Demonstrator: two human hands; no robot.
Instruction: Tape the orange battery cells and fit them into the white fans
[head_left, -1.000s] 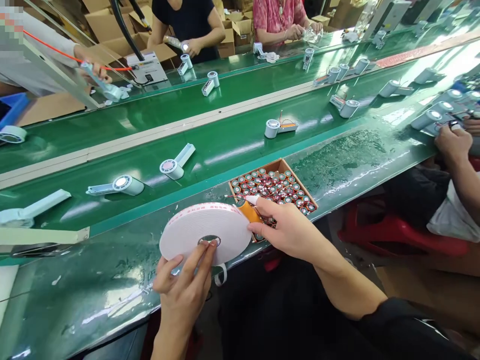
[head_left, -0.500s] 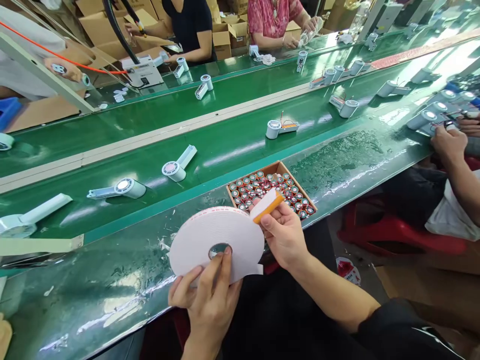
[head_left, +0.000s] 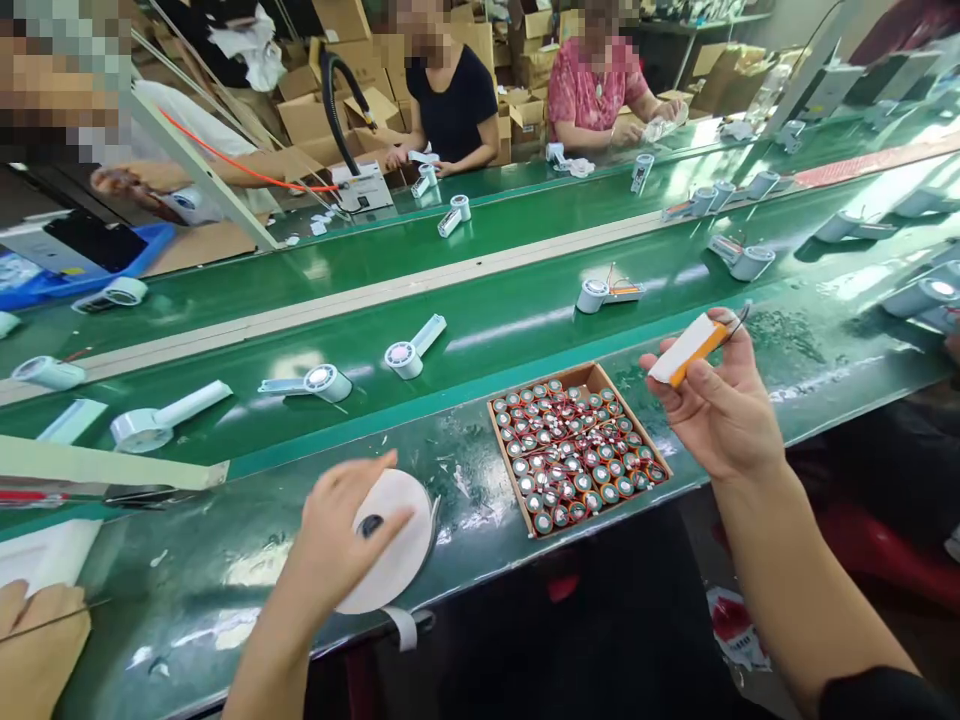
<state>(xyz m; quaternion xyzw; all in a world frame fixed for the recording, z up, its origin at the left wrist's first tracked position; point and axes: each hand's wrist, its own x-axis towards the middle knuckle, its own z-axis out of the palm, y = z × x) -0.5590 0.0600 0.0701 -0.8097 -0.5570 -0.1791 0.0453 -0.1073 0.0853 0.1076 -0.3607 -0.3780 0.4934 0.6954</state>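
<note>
In my right hand point(head_left: 724, 415) I grip an orange-wrapped battery point(head_left: 694, 350) by its lower side and end. A white strip of tape runs along its upper face, and a thin dark wire sticks out at the far end. My left hand point(head_left: 334, 535) is over a wide white roll of tape point(head_left: 409, 545), which lies flat on the bench. Its fingers and thumb are spread and partly cover the roll. The roll's loose tail hangs over the bench's front edge. Between my hands sits a shallow cardboard box point(head_left: 529, 515) of upright round cells with red wires.
Beyond the bench runs a green conveyor point(head_left: 495, 330) carrying several pale fan-like housings point(head_left: 405, 358). A co-worker's hand point(head_left: 45, 640) is at the lower left, beside a white block. Other people sit across the line. A metal bar point(head_left: 112, 470) juts in from the left.
The tape roll has gone from my raised left hand down onto the bench, and that hand's fingers have spread. My right hand has moved right, away from the roll, with the battery.
</note>
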